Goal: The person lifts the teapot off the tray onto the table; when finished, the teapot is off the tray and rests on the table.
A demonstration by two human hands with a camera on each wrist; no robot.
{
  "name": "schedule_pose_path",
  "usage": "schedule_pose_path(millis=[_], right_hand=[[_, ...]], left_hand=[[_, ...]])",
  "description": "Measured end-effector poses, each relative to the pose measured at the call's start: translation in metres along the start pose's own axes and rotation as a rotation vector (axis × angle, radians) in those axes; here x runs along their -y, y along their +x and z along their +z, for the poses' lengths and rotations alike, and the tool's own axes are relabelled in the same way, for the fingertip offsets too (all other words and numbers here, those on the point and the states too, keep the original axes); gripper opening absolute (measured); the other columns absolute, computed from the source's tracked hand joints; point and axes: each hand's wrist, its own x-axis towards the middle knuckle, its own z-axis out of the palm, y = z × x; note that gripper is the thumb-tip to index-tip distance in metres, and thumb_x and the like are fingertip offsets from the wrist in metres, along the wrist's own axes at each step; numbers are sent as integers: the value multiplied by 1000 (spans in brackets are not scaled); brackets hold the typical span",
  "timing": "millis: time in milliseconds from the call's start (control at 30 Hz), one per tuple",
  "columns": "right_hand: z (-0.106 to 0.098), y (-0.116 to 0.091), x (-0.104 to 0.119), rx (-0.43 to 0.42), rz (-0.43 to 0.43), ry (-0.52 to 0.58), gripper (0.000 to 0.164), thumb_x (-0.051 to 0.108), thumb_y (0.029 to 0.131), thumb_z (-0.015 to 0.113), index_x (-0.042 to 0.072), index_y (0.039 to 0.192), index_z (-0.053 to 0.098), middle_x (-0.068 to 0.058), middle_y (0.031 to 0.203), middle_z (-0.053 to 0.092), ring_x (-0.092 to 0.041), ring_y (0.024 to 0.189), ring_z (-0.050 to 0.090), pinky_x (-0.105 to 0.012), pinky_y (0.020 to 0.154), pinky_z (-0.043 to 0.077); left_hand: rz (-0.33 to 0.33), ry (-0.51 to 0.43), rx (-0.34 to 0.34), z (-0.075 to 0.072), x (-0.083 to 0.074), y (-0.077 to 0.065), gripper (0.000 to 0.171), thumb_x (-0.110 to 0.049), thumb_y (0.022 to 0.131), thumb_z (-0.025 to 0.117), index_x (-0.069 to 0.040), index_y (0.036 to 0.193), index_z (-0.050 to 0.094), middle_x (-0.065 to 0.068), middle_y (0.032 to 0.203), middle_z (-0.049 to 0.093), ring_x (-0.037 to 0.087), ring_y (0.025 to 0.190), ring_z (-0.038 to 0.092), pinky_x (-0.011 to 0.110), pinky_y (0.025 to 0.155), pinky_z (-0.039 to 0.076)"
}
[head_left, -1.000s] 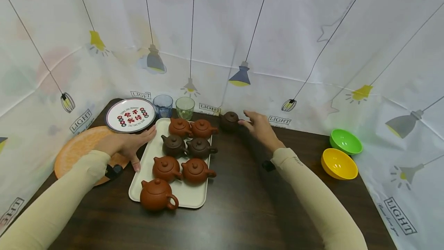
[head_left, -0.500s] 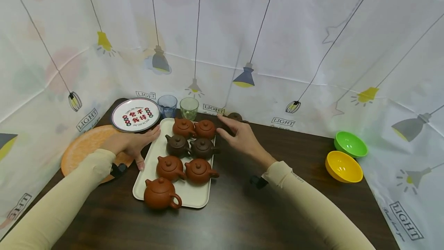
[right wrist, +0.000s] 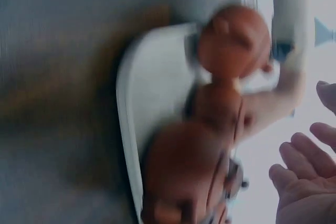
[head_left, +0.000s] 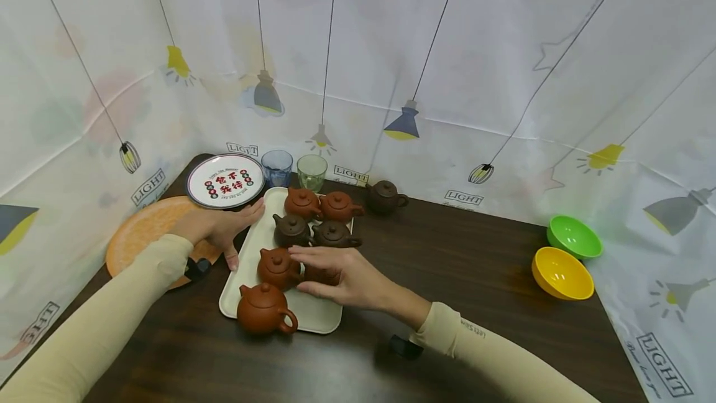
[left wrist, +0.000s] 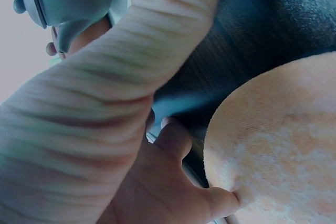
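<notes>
My left hand (head_left: 218, 229) rests along the left edge of a cream tray (head_left: 319, 322), fingers spread. In the head view my right hand (head_left: 349, 275) is over the tray's right side with its fingers extended, holding nothing; it partly hides one red-brown teapot. Its fingertips are near another red-brown teapot (head_left: 276, 268); contact cannot be told. The front-left red-brown teapot (head_left: 261, 310) is larger. Two dark brown teapots, one of them this dark teapot (head_left: 291, 230), sit mid-tray. Two more red-brown ones, including this teapot (head_left: 302, 203), stand at the back. Blur softens the right wrist view.
A dark brown teapot (head_left: 385, 196) stands off the tray at the back. Behind the tray are a blue glass (head_left: 276, 168) and a green glass (head_left: 312, 171). A white plate (head_left: 225, 180) and an orange round mat (head_left: 148, 226) lie left. Green (head_left: 573, 236) and yellow bowls (head_left: 562, 273) sit right.
My right hand has moved from beside the dark teapot at the back, leftward and nearer, to above the red-brown teapots on the tray. My left hand stays at the tray's edge.
</notes>
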Motion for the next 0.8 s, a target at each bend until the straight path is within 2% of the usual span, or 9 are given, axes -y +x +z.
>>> schedule_pose_path(millis=[133,267,400,500,567,667,800], right_hand=[[18,-4,18,-25,-7,-6,43,15,96,81,-1,135,73,-15,134,76,-23,123,75,-29,103,59],[34,-9,31,-40,65,-20,26,18,96,82,2,116,82,-10,109,84,-13,94,81,-18,83,61],[46,-11,38,37,187,0,20,22,100,77,7,111,84,-3,102,85,6,74,67,-8,70,54],[51,-11,41,67,298,47,18,21,103,73,9,111,84,-3,90,84,14,62,56,-5,65,48],[52,-10,43,66,374,109,17,20,104,72,9,108,84,-3,76,81,14,53,55,-8,57,50],[55,-8,45,61,475,234,19,20,106,69,8,103,84,-3,57,73,6,40,59,-16,51,54],[58,-7,46,51,540,342,20,17,106,69,6,98,83,-6,59,75,-2,45,67,-18,58,59]], left_hand=[[1,5,-7,-2,0,1,145,-46,75,94,4,170,-4,30,177,-16,51,165,8,64,130,24],[5,-13,-2,-3,-1,1,145,-44,74,94,5,169,-4,31,176,-17,52,165,5,65,130,23],[-2,-31,1,-1,-1,0,146,-42,74,95,4,170,-4,31,176,-18,52,165,2,66,130,21],[-4,-38,-1,-1,-2,1,145,-41,74,95,3,170,-4,30,176,-18,52,165,3,66,130,21],[-1,-40,-5,-1,-2,1,145,-40,74,95,3,170,-4,30,176,-18,52,165,4,66,130,21],[6,-39,-3,-1,-1,1,146,-41,74,95,4,170,-5,31,176,-19,52,165,5,66,129,23],[16,-54,6,0,0,0,146,-41,74,95,5,169,-6,32,175,-20,53,164,4,66,128,25]])
